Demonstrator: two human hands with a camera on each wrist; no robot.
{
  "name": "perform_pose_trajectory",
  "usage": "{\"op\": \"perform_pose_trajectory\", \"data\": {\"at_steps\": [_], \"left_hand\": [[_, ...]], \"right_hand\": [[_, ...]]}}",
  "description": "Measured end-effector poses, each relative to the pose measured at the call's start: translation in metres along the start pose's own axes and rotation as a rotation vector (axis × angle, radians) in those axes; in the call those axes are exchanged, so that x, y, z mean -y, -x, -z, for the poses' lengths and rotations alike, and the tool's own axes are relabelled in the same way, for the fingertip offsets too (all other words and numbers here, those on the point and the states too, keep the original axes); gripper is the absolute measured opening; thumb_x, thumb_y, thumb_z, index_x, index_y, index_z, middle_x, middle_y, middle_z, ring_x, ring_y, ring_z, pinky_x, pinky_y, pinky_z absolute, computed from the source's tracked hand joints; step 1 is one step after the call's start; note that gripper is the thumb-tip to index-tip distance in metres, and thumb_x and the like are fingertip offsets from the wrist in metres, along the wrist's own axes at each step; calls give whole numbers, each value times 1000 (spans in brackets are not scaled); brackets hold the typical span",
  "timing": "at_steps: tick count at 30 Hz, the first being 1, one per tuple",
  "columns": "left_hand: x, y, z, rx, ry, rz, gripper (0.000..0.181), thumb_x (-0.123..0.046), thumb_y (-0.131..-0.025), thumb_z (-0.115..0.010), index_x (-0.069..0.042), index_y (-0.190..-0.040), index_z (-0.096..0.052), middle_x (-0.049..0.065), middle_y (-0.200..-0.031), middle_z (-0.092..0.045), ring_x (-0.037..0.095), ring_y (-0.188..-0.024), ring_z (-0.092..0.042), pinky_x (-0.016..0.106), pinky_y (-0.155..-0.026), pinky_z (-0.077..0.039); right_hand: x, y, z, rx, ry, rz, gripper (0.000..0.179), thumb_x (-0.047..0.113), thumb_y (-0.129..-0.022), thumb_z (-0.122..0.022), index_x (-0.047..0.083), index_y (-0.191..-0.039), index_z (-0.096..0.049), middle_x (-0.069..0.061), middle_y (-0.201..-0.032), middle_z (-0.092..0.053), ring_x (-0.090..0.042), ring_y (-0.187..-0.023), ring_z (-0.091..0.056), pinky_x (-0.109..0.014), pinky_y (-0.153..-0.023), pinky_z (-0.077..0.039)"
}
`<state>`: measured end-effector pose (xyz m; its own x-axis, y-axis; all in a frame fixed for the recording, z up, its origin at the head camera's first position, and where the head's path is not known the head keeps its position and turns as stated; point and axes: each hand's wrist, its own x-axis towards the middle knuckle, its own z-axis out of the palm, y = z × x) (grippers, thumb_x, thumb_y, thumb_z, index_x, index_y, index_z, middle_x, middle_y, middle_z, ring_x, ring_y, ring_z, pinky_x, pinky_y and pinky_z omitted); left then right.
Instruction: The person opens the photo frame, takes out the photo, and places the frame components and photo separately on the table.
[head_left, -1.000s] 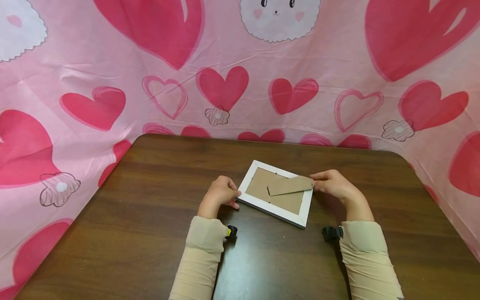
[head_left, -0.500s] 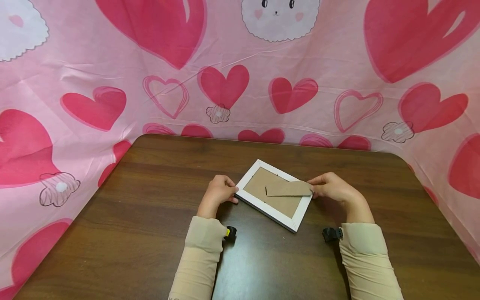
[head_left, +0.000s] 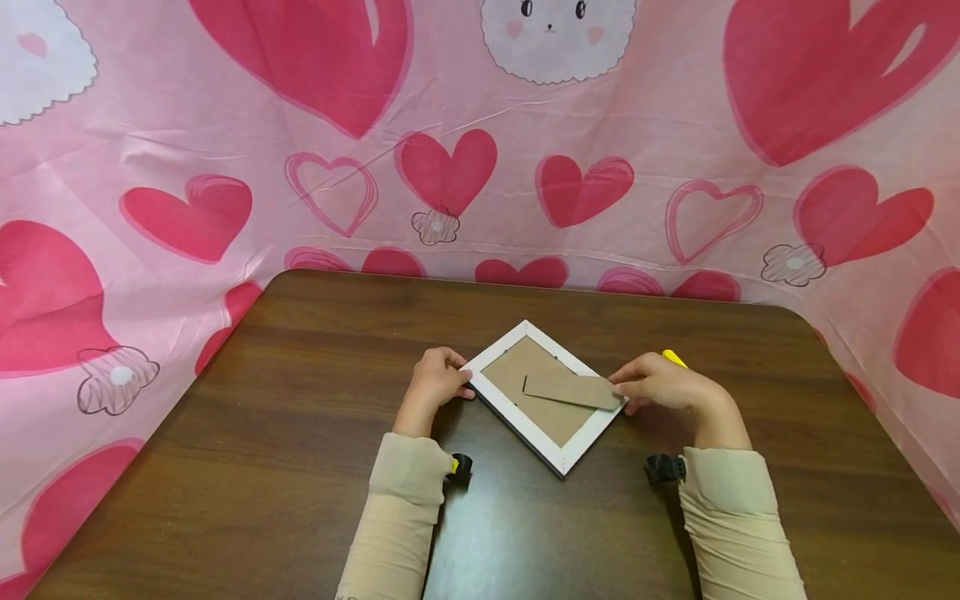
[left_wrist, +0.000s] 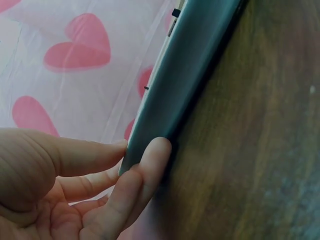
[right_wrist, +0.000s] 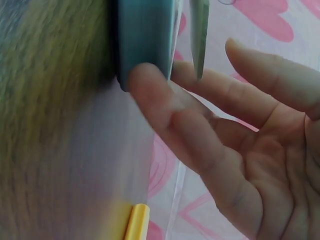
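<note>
A white picture frame (head_left: 517, 418) lies face down, its brown backing board (head_left: 517, 358) and brown stand leg (head_left: 566, 389) on top. My left hand (head_left: 435, 385) pinches the frame's left corner between thumb and fingers; the left wrist view shows this grip along the frame's side edge (left_wrist: 172, 85). At the right corner is my right hand (head_left: 667, 387). In the right wrist view its fingertips touch the frame's edge (right_wrist: 144, 40), while the thumb stays apart from it. The stand leg (right_wrist: 199, 37) sits a little off the frame's back there.
A yellow object (head_left: 674, 358), mostly hidden behind the right hand, lies on the brown wooden table (head_left: 300, 417); its yellow end (right_wrist: 137, 222) also shows in the right wrist view. A pink cloth with hearts (head_left: 450, 100) hangs behind the table.
The frame has turned clockwise, its right corner coming nearer and its near corner shifting left. The right hand has moved slightly nearer with it, and the yellow object has come into sight.
</note>
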<state>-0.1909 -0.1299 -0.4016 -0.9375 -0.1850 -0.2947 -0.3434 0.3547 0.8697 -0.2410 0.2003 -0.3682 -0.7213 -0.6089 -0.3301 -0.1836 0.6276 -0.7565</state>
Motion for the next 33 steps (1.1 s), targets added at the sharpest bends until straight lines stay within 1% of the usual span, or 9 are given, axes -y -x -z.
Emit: {"op": "perform_pose_trajectory", "data": {"at_steps": [4, 6, 8, 13, 17, 23, 26, 28, 33], "left_hand": [[1, -1, 0, 4, 28, -8, 16, 0, -93, -64, 7, -108, -61, 10, -75, -60, 10, -51, -64, 25, -62, -56], [2, -2, -1, 2, 29, -18, 16, 1, -94, -63, 7, -108, -61, 9, -74, -59, 9, -51, -64, 25, -61, -56], [3, -2, -1, -7, 1, -41, 17, 0, -93, -63, 7, -109, -61, 8, -73, -59, 10, -51, -64, 24, -60, -55], [4, -3, -2, -47, -94, -87, 25, -4, -92, -66, 3, -115, -61, 8, -74, -62, 15, -59, -70, 20, -59, -45], [3, -3, -2, -68, -124, -107, 33, -6, -91, -68, 1, -122, -60, 10, -78, -69, 19, -68, -71, 22, -63, -42], [0, -3, -2, -96, -147, -113, 42, -8, -91, -69, 2, -131, -59, 11, -82, -72, 21, -77, -67, 24, -67, -42], [1, -4, -2, -100, -151, -117, 39, -8, -92, -67, 2, -129, -61, 10, -83, -70, 20, -78, -65, 25, -68, -43], [1, -5, -2, -100, -151, -120, 33, -8, -92, -67, 1, -124, -65, 10, -84, -69, 20, -78, -64, 26, -68, -44], [1, -5, -3, -100, -140, -131, 27, -8, -93, -66, -1, -119, -69, 10, -88, -70, 19, -78, -65, 28, -70, -47]], "right_hand": [[3, 1, -1, 29, -13, 12, 33, 8, -97, -58, -17, -119, -61, -18, -100, -70, -24, -77, -69, -35, -77, -57], [4, 0, -2, 47, -31, 18, 32, 7, -97, -58, -17, -118, -61, -18, -99, -69, -25, -77, -69, -36, -77, -58], [4, 0, -3, 70, -51, 26, 32, 7, -97, -58, -18, -117, -60, -18, -99, -69, -27, -77, -69, -38, -78, -59], [3, -4, -5, 120, -93, 45, 31, 5, -97, -57, -20, -115, -60, -14, -95, -67, -27, -74, -70, -40, -75, -60], [4, -5, -7, 139, -121, 45, 30, 5, -96, -57, -20, -113, -59, -7, -89, -65, -24, -71, -69, -37, -73, -60], [7, -7, -13, 156, -135, 16, 27, 6, -96, -57, -16, -112, -60, -6, -86, -64, -20, -71, -66, -35, -73, -59], [10, -7, -16, 165, -120, 5, 26, 9, -97, -58, -13, -111, -61, -7, -82, -65, -21, -70, -67, -34, -72, -59], [12, -8, -17, 168, -102, -2, 25, 10, -97, -58, -11, -109, -63, -9, -80, -67, -21, -69, -67, -34, -70, -59], [16, -8, -19, 174, -62, -7, 22, 11, -98, -57, -8, -106, -65, -15, -78, -70, -22, -69, -69, -33, -68, -58]]}}
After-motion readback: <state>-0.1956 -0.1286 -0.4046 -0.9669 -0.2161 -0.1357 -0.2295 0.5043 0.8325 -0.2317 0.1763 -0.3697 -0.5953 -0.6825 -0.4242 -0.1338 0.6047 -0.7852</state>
